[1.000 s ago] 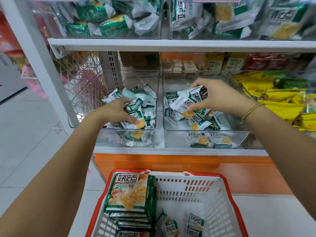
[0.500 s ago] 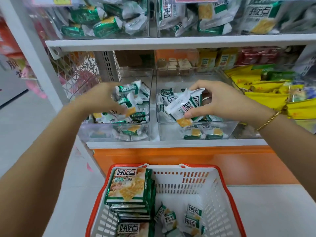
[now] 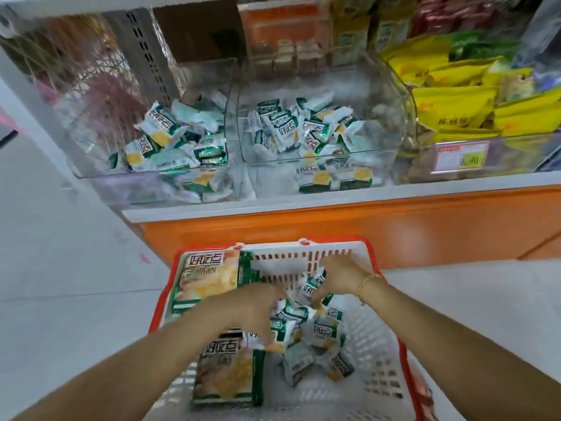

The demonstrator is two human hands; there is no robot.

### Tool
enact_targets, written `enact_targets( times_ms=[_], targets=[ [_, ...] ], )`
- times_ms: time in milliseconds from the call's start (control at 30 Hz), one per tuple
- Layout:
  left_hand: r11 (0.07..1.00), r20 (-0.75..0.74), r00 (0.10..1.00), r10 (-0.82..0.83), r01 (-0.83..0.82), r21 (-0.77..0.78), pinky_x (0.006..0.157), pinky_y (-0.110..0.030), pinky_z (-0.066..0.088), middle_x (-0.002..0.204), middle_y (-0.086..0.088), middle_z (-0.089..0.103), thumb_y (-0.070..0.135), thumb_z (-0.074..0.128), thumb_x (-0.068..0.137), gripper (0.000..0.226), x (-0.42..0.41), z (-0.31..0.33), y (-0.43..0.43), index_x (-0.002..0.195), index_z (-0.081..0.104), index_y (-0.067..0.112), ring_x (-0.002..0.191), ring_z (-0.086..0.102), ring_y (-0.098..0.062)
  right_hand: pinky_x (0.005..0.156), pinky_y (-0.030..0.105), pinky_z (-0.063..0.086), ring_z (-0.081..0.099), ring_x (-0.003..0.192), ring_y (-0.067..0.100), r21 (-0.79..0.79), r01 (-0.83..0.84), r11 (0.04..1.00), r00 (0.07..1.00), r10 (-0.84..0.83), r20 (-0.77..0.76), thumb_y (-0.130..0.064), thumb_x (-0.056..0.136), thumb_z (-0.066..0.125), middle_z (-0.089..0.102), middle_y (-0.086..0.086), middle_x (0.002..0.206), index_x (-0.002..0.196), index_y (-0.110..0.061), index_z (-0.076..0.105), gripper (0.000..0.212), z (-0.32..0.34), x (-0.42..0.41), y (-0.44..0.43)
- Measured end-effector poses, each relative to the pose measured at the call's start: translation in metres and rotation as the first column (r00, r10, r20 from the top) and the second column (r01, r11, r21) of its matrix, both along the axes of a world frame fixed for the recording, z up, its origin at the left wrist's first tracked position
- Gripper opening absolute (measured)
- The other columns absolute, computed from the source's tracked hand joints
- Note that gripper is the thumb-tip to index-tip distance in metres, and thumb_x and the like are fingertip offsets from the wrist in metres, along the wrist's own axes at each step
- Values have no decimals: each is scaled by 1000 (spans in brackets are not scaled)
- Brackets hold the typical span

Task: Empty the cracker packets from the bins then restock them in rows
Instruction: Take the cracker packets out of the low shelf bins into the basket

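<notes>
Both hands down in the basket (image 3: pixel 406 360), which stands on the floor before the shelf (image 3: pixel 334 199)

Packets (image 3: pixel 315 338): loose heap in the basket's middle, nearer its right wall, tumbled, long axes pointing every way, some flat, some on edge

Left hand (image 3: pixel 249 311): over the heap's left edge, fingers (image 3: pixel 267 337) bent down onto the packets; blurred, cannot tell whether they clamp anything

Right hand (image 3: pixel 340 278): at the heap's far edge, close to the basket's far wall, fingers curled round packets; one of these stands on end, long axis roughly vertical, print facing the camera. Bracelet (image 3: pixel 365 284) on that wrist

Packs (image 3: pixel 209 278): large, flat, stacked along the basket's left wall, far corner and near side, long axes running near to far, print tops toward the shelf

Left bin (image 3: pixel 91 174) and right bin (image 3: pixel 391 117): clear, side by side at the shelf's front edge, each with packets still lying jumbled in it, no rows

Yellow bags (image 3: pixel 455 101) right of the bins, price tag (image 3: pixel 458 156) below them
</notes>
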State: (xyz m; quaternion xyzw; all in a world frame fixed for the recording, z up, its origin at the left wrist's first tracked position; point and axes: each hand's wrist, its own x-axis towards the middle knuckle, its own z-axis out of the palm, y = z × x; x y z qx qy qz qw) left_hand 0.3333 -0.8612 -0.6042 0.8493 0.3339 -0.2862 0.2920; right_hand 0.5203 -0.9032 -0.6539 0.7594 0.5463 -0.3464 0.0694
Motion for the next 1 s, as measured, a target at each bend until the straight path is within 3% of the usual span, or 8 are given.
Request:
enact_targets(
  times_ms=[67,133,433,500,600,700,833,1000],
  targets=[
    [994,-60,997,56,-61,-95,89,-28,45,139,-9,47,20,75,81,81,7,-44,-21,148,30,17,124,49,-26,81,25,48,60,92,15,-47,142,989,989,-144,-43,-50,73,77,60,4,103,101,-7,59,54,-38,-4,-7],
    [987,-74,992,103,-112,-119,88,-34,47,119,-10,58,9,67,86,63,14,-89,-44,142,39,13,117,53,-29,87,27,49,59,107,21,-82,347,934,917,-356,-181,-41,75,79,59,10,121,119,-4,55,62,-68,-4,-16],
    [919,-143,957,253,-284,-274,83,-24,42,131,-16,55,9,69,84,54,28,-178,-81,132,46,5,118,53,-27,93,36,50,57,114,34,-240,730,640,543,-757,-365,-35,86,68,57,22,125,133,9,43,69,-140,1,-40],
    [911,-134,951,278,-305,-278,88,-21,42,134,-12,54,6,67,84,57,29,-183,-81,136,45,8,120,53,-24,93,34,46,55,113,32,-186,659,729,665,-680,-307,-29,95,55,56,16,115,127,3,46,46,-138,3,-35],
    [918,-104,953,286,-304,-254,94,-25,43,134,-9,54,11,68,83,53,29,-185,-78,133,50,12,121,53,-24,75,31,48,54,78,21,-219,491,843,821,-532,-206,-14,94,50,49,6,82,87,-9,52,8,-131,8,-32],
    [942,-83,964,255,-266,-204,89,-30,46,127,-10,57,15,67,85,42,33,-171,-67,125,56,10,113,56,-25,51,24,39,43,52,14,-282,341,897,902,-397,-170,-10,95,48,43,4,66,67,-10,44,28,-111,12,-28],
    [970,71,971,229,-221,-103,64,-30,46,81,-8,60,15,59,89,13,32,-117,-26,85,68,8,70,55,-19,62,25,48,54,60,17,-120,79,990,981,-99,-168,-25,95,53,65,7,76,85,-5,66,26,-23,17,-2],
    [947,462,857,229,-305,97,58,-18,42,77,3,61,19,62,90,6,32,8,24,86,62,14,73,57,-14,64,19,52,64,65,8,154,-197,968,939,231,-253,-39,93,57,69,-2,69,71,-14,63,34,144,9,10]
  ],
)
